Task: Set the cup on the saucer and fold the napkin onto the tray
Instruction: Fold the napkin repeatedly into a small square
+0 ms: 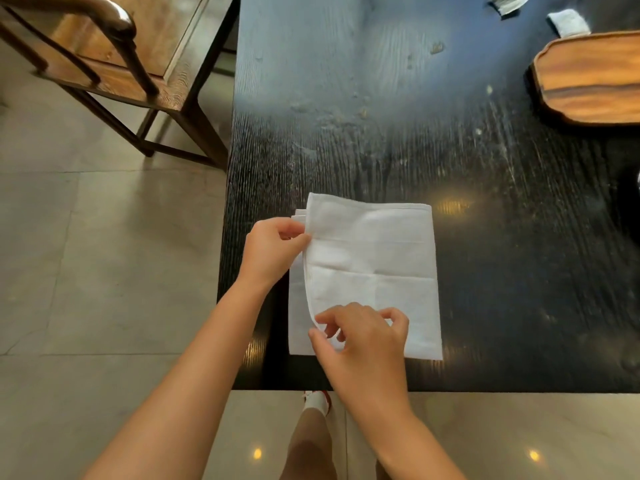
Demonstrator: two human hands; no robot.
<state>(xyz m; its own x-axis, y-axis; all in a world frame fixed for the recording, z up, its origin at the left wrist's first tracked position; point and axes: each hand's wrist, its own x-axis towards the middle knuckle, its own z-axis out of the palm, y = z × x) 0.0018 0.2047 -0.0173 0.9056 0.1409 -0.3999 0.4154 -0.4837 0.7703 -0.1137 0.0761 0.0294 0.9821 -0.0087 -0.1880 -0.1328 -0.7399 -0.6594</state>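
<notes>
Pale floor tiles [104,271] and a wooden chair [114,64] fill the far left, beside a dark wood-grain surface [381,133]. Just right of them, the left hand [270,251] pinches the upper left edge of a white napkin [381,258] between thumb and fingers, a narrow grip on the top layer. To the right of that grip the napkin lies partly folded near the surface's front edge, its top layer curling up. Lower, the right hand [363,337] pinches the same lifted edge near the front. Well right of both grips, at the far edge, sits a wooden tray [588,77].
</notes>
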